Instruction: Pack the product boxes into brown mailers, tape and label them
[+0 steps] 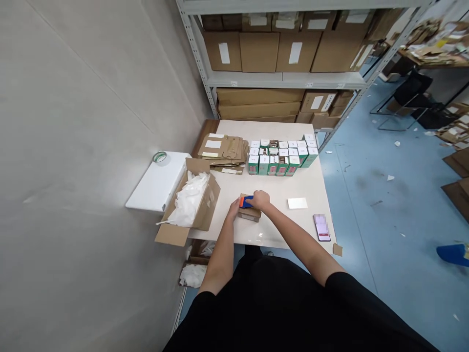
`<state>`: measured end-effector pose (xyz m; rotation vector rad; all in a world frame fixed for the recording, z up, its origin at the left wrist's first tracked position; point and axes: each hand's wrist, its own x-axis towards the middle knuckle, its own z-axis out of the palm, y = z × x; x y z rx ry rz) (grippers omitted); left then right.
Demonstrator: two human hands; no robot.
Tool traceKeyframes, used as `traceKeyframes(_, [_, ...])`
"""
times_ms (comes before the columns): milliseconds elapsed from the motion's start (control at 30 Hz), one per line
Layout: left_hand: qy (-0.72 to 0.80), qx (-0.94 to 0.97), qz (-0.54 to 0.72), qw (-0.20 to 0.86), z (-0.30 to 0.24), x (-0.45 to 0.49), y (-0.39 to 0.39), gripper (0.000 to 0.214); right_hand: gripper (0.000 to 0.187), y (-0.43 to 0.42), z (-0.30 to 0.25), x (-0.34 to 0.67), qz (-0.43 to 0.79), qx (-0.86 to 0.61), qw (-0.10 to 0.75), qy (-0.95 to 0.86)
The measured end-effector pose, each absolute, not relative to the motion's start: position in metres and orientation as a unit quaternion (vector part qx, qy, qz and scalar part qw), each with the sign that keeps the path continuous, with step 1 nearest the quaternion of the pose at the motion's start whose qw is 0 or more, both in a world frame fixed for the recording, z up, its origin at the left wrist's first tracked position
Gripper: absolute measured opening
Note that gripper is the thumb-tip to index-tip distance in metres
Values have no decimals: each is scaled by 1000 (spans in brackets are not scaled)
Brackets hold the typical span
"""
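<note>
Right hand [261, 200]: closed around the tool [247, 201], which is gripped by its blue part over the carton [249, 215].
Left hand [234, 208]: laid against the left side of the carton; whether its fingers are curled cannot be told.
Tool: coloured blue and orange, held at the top of the carton, its orange end turned toward the left hand.
Carton: set on the counter [308, 183] near the front edge, between the two hands.
Card [297, 203]: white, laid flat to the right of the carton.
Phone [322, 228]: placed face up near the counter's right edge, its screen lit.
Green-and-white boxes [273, 165]: stood in packed rows beyond the carton; some are seen with their tops unclosed.
Flat cartons [223, 148]: stacked to the left of those rows.
Open box [205, 210]: filled with white plastic [191, 198], seen at the counter's left side, its flaps spread.
Tape roll [159, 156]: rested on a white surface [157, 183] by the wall [91, 171].
Shelf [249, 79]: loaded with brown boxes [258, 51] behind the counter.
</note>
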<state>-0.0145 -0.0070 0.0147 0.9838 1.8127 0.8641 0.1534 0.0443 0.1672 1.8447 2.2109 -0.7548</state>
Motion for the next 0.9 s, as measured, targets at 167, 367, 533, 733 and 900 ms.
traceKeyframes(167, [692,413,362,468,15,-5,-15,68,55,46,168,157,-264,619,93,734])
traceKeyframes(367, [754,436,314,378,16,13,-26,57,54,45,171,202,-272,610,100,737])
traceKeyframes(533, [742,426,332,396,21,17,-30,56,49,45,170,283,-248,641,105,718])
traceKeyframes(733, [767,421,290,387,28,20,-27,61,44,29,163,334,-254,672,89,690])
traceKeyframes(900, [784,424,265,368,30,23,-29,67,44,25,153,318,-228,673,108,695])
